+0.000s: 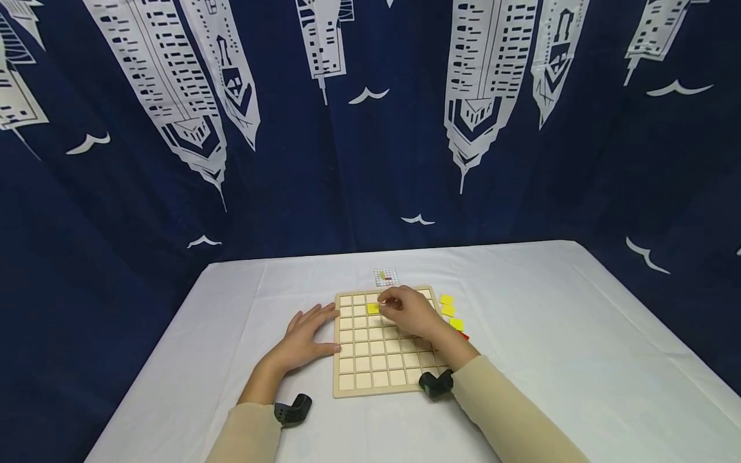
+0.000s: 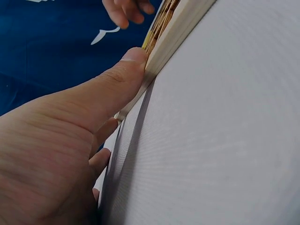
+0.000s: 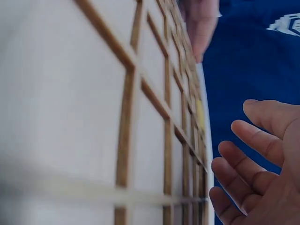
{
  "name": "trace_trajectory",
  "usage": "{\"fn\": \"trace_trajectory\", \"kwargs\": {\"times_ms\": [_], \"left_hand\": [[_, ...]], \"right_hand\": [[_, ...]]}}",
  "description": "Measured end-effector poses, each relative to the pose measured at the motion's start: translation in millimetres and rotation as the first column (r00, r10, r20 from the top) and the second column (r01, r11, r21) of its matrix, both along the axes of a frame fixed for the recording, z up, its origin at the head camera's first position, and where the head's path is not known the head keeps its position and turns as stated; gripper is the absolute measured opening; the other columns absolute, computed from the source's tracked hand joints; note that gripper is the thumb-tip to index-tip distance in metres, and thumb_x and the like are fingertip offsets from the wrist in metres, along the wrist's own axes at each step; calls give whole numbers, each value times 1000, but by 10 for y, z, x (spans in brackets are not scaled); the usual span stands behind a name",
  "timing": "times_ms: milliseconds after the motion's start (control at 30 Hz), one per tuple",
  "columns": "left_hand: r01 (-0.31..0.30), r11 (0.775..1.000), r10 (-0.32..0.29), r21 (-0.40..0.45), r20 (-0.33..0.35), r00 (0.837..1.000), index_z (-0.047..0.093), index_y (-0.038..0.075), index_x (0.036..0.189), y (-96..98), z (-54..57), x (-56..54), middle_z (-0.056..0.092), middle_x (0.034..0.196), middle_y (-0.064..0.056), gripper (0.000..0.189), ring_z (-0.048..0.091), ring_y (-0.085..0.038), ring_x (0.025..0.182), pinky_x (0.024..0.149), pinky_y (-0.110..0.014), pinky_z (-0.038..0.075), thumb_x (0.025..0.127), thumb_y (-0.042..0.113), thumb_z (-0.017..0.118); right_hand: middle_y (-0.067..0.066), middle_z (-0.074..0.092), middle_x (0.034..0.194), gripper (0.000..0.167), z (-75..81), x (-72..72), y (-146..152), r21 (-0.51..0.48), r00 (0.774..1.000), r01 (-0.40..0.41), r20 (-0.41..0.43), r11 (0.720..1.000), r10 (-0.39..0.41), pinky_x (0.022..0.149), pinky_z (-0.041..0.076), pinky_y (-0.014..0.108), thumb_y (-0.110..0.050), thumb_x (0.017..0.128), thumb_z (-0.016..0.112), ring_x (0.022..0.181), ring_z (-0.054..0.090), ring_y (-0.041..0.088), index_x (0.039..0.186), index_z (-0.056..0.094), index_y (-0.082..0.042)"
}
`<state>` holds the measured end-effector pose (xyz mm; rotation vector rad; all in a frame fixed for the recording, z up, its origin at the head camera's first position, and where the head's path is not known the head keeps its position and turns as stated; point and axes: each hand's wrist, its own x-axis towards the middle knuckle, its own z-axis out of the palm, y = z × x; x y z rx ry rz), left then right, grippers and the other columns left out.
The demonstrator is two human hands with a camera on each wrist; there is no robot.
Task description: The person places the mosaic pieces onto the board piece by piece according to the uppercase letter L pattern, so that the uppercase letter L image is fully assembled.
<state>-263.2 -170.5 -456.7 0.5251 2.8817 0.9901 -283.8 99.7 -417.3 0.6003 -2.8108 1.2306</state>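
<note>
A pale wooden grid board [image 1: 345,382] lies on the table, with one yellow square tile [image 1: 373,308] in a cell near its far side. My left hand [image 1: 302,342] is at the board's left edge. Its fingers are spread, and in the left wrist view the thumb [image 2: 112,86] presses against the wooden rim. Over the far part of the board is my right hand [image 1: 410,312], just right of the yellow tile. In the right wrist view its relaxed fingers [image 3: 248,168] are apart from the thumb, with nothing between them.
A small printed card [image 1: 386,277] with a coloured grid pattern lies beyond the board. Several loose yellow tiles [image 1: 456,324] and a red piece [image 1: 464,335] lie along its right side, partly behind the right arm. A white cloth [image 1: 550,321] covers the table; a dark blue curtain [image 1: 347,180] hangs behind.
</note>
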Motion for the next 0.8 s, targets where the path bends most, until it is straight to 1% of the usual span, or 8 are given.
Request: {"fn": "trace_trajectory", "kwargs": {"times_ms": [100,233,367,467,567,633,800], "left_hand": [[3,1000,-3,-6,-3,1000,51,18,146,-9,-1,2,36,163,-1,76,20,-32,156,127,-59,-1,80,37,82],[11,1000,-11,-14,-2,1000,50,18,147,-23,-2,3,34,163,-2,75,20,-32,156,127,-59,-1,81,37,82],[20,1000,-20,-12,-15,1000,50,17,146,-33,-3,-3,35,163,-3,75,21,-33,155,126,-59,0,81,36,82],[27,1000,-27,-10,-22,999,51,17,146,-34,-8,-7,35,163,-4,75,22,-34,155,126,-59,1,81,36,82],[33,999,-33,-2,-19,999,51,16,146,-21,-6,-1,36,163,-5,75,21,-35,155,126,-61,1,81,37,81],[35,999,-35,0,-15,999,50,16,146,-12,-9,4,35,163,-5,76,21,-35,155,126,-61,0,81,38,81],[38,999,-38,-3,-20,999,49,15,147,-16,-4,-3,33,164,-5,76,20,-36,155,126,-61,-1,81,38,81]], "right_hand": [[9,67,114,25,27,53,78,-21,1000,12,8,1000,-12,87,54,37,-19,96,67,97,62,20,119,69,-9],[9,66,118,27,44,96,194,-31,999,36,8,999,-36,85,55,37,-19,97,66,100,62,21,123,68,-10],[12,65,120,29,54,108,314,-32,997,71,-22,997,-71,85,57,39,-18,97,66,104,64,26,125,66,-10],[13,66,121,29,41,92,412,-19,992,111,-50,994,-112,86,57,43,-17,97,66,107,65,29,125,66,-10],[14,66,120,29,13,60,521,-12,986,157,-58,988,-158,88,57,46,-16,96,66,107,65,31,125,66,-9],[16,66,120,29,-12,34,605,-3,983,170,-68,985,-170,88,56,48,-15,96,65,106,65,32,124,66,-8],[20,64,123,31,-39,-29,787,5,980,191,-54,982,-191,91,55,51,-15,96,66,106,65,34,126,65,-6]]}}
